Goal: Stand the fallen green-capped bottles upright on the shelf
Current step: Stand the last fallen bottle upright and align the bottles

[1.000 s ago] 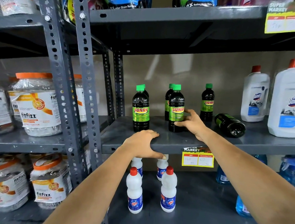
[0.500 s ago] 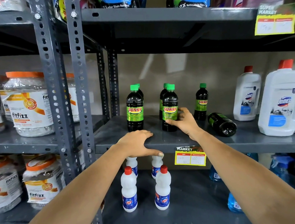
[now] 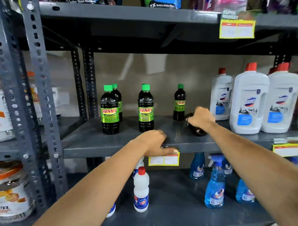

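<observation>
Your right hand [image 3: 201,118] is curled down over the fallen SUNNY bottle [image 3: 196,130], which lies on its side on the grey metal shelf [image 3: 88,142] with its dark base pointing toward you; the fingers wrap its body, though the blur keeps you from seeing how firmly they close. That bottle sits just right of the lone upright bottle [image 3: 180,102] and left of the white red-capped jugs [image 3: 249,100].

Your left hand [image 3: 154,142] rests palm-down on the shelf's front edge, fingers bent over the lip and holding nothing — the thumb tip reaches the yellow price tag [image 3: 163,160] below.

Further left, two pairs of green-capped bottles stand upright: the front-left bottle [image 3: 109,110] with another close behind it, and the front-middle bottle [image 3: 145,108] likewise hiding one at its back.

On the shelf below stand a small white red-capped bottle [image 3: 141,190] and blue spray bottles [image 3: 214,185].
</observation>
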Demonstrator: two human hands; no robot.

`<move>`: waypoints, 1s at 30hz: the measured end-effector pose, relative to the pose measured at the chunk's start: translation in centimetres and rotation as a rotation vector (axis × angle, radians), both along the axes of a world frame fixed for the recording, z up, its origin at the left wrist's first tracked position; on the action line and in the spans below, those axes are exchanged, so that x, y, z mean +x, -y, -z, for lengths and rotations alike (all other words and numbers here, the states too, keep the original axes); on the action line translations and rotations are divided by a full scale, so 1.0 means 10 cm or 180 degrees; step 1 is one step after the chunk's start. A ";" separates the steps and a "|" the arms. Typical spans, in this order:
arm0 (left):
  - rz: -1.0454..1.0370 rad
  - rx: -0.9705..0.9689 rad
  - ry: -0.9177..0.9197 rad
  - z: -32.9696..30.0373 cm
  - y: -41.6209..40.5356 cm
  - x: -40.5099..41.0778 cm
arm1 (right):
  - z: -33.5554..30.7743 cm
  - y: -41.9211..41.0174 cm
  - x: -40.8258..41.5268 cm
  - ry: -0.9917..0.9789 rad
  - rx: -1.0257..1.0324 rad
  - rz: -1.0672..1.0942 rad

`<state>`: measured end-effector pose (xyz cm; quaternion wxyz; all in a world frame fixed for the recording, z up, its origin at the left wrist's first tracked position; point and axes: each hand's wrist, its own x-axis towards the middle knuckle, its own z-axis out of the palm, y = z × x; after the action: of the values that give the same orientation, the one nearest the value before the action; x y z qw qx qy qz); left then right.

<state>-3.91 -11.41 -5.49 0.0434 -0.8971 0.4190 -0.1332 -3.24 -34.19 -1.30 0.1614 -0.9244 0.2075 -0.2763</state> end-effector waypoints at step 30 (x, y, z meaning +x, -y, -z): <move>-0.0148 -0.1091 -0.0923 -0.01 -0.01 0.27 | 0.41 0.48 0.50 0.1007 0.2399 -0.1498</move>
<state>-1.25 -11.31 -5.40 -0.1673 -0.9106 0.3712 -0.0711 1.80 -38.97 -5.43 0.5736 -0.7698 0.0511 -0.2751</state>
